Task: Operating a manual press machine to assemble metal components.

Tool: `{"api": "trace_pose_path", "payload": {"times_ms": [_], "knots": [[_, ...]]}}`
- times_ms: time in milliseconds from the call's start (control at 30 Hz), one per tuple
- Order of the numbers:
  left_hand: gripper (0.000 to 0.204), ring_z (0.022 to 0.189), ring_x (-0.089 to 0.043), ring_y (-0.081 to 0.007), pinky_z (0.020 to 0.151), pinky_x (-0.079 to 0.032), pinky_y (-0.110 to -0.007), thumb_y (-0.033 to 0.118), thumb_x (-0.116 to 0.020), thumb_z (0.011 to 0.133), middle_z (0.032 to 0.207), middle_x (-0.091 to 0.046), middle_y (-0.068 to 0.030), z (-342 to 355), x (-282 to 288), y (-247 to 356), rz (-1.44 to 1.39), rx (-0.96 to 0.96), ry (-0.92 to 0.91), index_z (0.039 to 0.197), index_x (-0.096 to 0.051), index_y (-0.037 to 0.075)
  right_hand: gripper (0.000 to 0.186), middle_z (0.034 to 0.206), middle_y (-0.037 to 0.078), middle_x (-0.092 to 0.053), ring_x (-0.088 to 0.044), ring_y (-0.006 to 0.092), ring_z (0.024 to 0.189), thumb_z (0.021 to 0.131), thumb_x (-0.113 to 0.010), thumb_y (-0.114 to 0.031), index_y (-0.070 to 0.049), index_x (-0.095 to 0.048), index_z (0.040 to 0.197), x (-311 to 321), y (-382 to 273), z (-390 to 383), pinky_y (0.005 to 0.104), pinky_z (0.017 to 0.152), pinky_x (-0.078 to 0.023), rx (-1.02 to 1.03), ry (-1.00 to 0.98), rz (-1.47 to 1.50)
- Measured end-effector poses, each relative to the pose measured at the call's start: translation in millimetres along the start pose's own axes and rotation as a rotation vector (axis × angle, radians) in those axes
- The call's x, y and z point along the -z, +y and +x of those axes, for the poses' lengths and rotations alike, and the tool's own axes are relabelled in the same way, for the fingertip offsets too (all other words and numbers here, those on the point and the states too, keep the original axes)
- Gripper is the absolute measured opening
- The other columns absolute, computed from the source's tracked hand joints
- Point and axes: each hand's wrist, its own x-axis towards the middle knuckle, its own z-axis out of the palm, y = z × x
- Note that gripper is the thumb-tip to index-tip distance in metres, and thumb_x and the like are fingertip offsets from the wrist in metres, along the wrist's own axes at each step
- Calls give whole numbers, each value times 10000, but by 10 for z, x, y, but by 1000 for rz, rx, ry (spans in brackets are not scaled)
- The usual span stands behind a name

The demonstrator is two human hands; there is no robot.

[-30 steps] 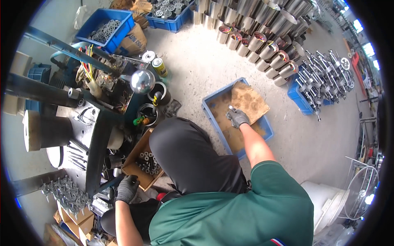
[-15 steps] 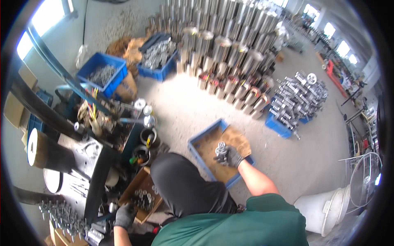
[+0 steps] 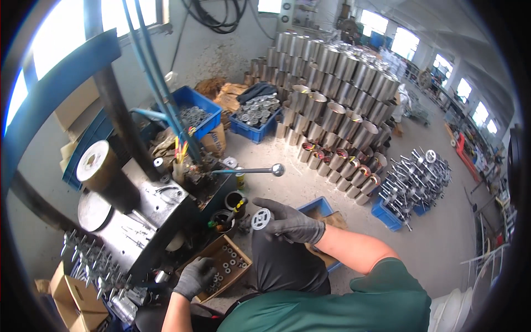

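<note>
My right hand, in a dark glove, grips a round slotted metal disc above my bent knee. My left hand, also gloved, is curled over the left side of a cardboard box holding small ring-like metal parts; what its fingertips hold is hidden. The blue tray with a brown sheet in it lies behind my right arm. To my left stands a press with a steel plate, a cylinder on it and a long lever with a ball knob.
Stacked steel tubes stand at the back, near blue crates of metal discs. Blue crates of shafts are at the right, a white bucket at lower right. Upright shaft parts and an open carton are at lower left.
My right hand has lifted the disc out of the tray area and moved it left, over my knee. My left hand stays by the cardboard box. The view has tilted up, showing more windows.
</note>
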Motion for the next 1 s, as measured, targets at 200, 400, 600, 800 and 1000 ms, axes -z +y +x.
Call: {"api": "trace_pose_path", "payload": {"times_ms": [200, 400, 600, 800, 1000], "knots": [[463, 1197, -647, -222, 1055, -512, -386, 233, -724, 996, 1269, -693, -138, 81, 138, 447, -620, -66, 9, 1381, -596, 9, 601, 1365, 106, -630, -706, 163, 908, 924, -787, -89, -178, -438, 1405, -789, 501, 1037, 278, 701, -592, 97, -29, 9], [467, 1185, -623, -183, 1031, -517, -347, 181, -646, 1051, 1295, -654, -83, 134, 59, 170, -962, -74, 330, 1458, -515, -5, 515, 1260, 81, -650, -657, 161, 1105, 930, -782, -95, -58, -489, 1352, -1382, 785, 1701, 320, 1011, -527, 171, -64, -291], [316, 1108, -673, -207, 997, -550, -360, 35, -584, 1046, 1209, -667, -130, 260, -115, 19, -1126, 57, 376, 1355, -522, 8, 578, 1079, 61, -667, -641, 122, 1000, 918, -831, -331, -5, -581, 1325, -1716, 27, 2338, 262, 887, -542, 455, -37, -409], [111, 861, -744, -284, 637, -616, -395, 82, -570, 1063, 1030, -703, -162, 336, -53, -174, -1582, 341, 336, 1163, -527, 62, 683, 1003, 110, -720, -687, 159, 917, 887, -816, -453, 61, -639, 1301, -2107, -776, 3119, 286, 859, -572, 533, -73, -914], [166, 875, -750, -317, 719, -653, -417, 130, -615, 1054, 1033, -708, -155, 455, 64, -231, -1577, 346, 400, 1185, -545, 55, 646, 1143, 222, -738, -729, 263, 1063, 847, -815, -452, 13, -687, 1276, -2161, -956, 3814, 345, 942, -580, 604, -87, -1244]]}}
